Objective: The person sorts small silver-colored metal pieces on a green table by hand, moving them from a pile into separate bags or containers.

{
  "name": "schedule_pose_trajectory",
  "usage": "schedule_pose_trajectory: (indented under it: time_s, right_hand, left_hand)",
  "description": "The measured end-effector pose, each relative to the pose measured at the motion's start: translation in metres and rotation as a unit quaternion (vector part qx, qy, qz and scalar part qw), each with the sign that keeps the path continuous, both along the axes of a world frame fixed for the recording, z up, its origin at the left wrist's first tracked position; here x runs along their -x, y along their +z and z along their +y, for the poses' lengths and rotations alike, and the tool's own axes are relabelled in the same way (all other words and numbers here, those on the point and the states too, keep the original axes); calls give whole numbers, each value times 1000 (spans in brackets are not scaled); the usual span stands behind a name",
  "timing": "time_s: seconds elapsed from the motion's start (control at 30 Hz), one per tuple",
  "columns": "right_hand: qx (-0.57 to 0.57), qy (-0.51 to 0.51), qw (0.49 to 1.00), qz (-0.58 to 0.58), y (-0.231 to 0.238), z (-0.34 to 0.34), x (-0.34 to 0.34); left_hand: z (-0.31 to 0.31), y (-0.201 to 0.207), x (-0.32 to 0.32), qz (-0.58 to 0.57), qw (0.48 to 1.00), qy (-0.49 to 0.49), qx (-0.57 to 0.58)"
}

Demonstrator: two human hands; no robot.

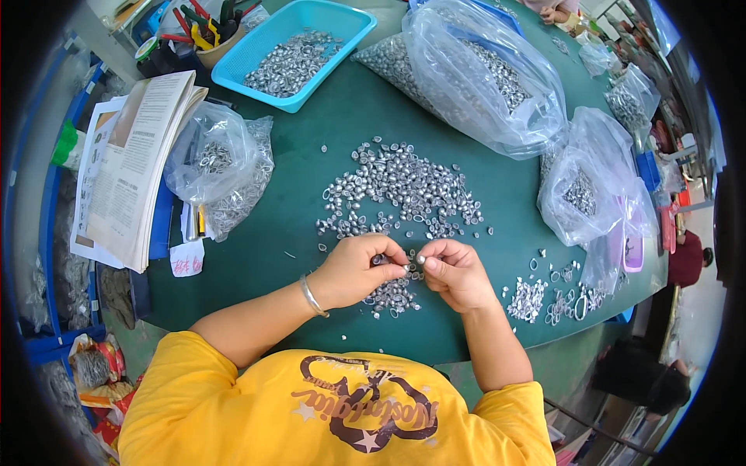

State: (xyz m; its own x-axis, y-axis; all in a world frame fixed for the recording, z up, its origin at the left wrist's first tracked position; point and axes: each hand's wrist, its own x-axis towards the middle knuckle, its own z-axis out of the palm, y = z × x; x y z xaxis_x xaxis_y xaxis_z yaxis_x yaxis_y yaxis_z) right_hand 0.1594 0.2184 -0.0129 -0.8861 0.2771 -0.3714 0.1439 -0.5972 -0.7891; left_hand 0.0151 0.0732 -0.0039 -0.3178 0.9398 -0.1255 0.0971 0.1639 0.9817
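Observation:
My left hand (359, 270), with a silver bangle (312, 297) at its wrist, is closed in a pinch over the green table. A small silver metal piece shows at its fingertips, and something small and dark sits in the curl of its fingers. Close beside it, my right hand (458, 273) also pinches, thumb against forefinger, with a tiny silvery piece at the tips. Beyond both hands spreads a loose pile of small silver dome-shaped metal pieces (404, 182). A smaller heap of them (392, 295) lies below my fingers, partly hidden by them.
At the far left stands a turquoise basket (225, 71) of metal pieces, near a pot of pliers (214, 50). Clear plastic bags of parts (497, 85) fill the far right. Papers (132, 171) lean at left. White bits (528, 299) and rings (581, 304) lie right.

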Motion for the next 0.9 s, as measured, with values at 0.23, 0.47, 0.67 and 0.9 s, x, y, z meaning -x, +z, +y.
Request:
schedule_pose_trajectory:
  time_s: [0.23,0.47,0.67,0.9]
  right_hand:
    - [117,15,988,96,-4,-12,-3]
    - [146,30,981,122,0,-18,-4]
    - [236,-11,961,144,12,-11,-11]
    - [-691,108,714,-23,15,-31,7]
  left_hand:
    - [-9,4,-10,-271,962,14,-38]
    - [-13,5,-17,-303,949,29,-77]
    - [-29,0,3,-519,852,28,-64]
    - [-39,-1,32,-572,803,90,-141]
